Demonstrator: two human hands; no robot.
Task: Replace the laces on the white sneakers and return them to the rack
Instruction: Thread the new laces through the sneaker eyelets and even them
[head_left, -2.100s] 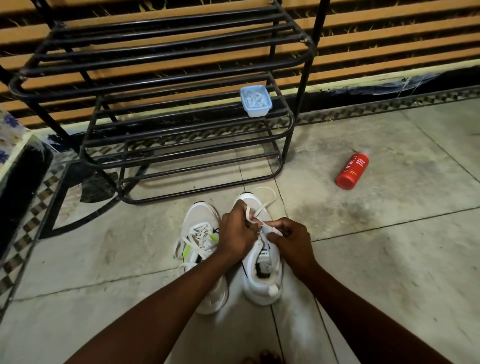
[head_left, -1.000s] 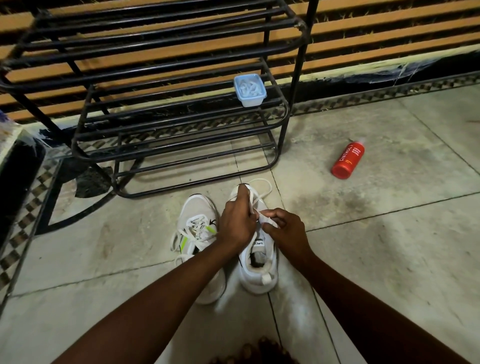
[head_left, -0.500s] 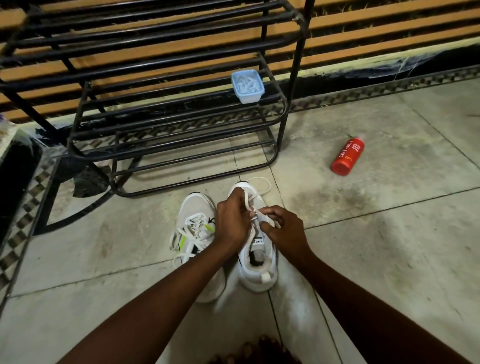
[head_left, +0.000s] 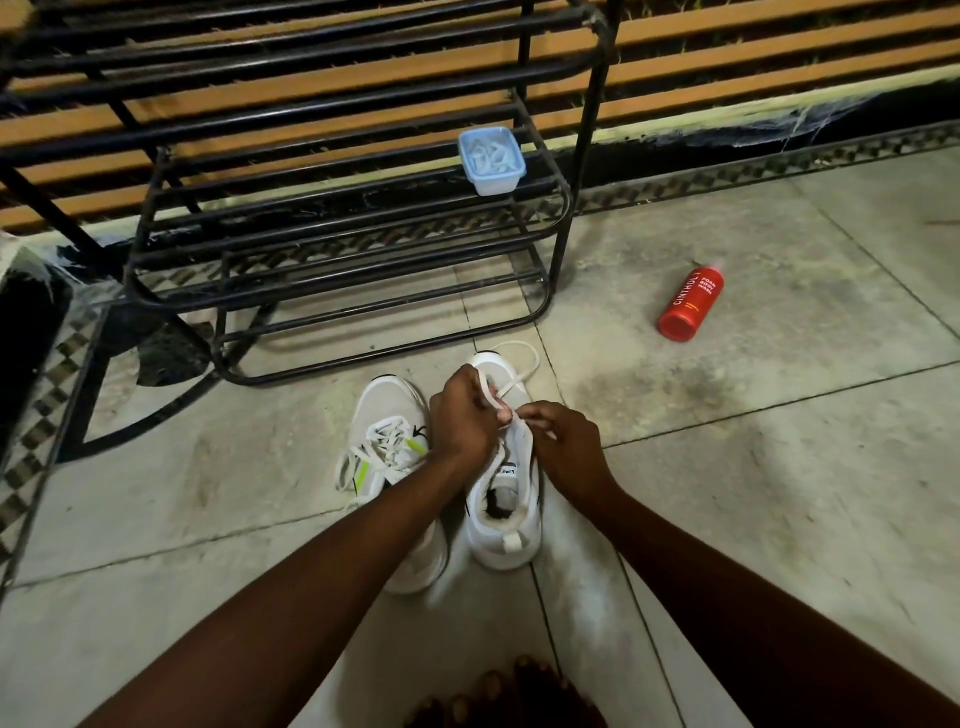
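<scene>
A black tubular metal rack with rounded corners stood on a worn, stained tile floor, its upper tiers cut off by the frame. In front of it the left sneaker, white mesh with a neon-green flash, lay with its flat laces loose and tangled; a forearm hid its heel. The left hand was curled over the right sneaker, pinching a flat white lace that looped out past the toe. A small blue-rimmed translucent tub sat on a rack shelf, its contents unclear. The right hand pinched the same lace at the eyelets, which both hands covered. Well apart to the right, a smooth red cylindrical bottle lay on its side.
</scene>
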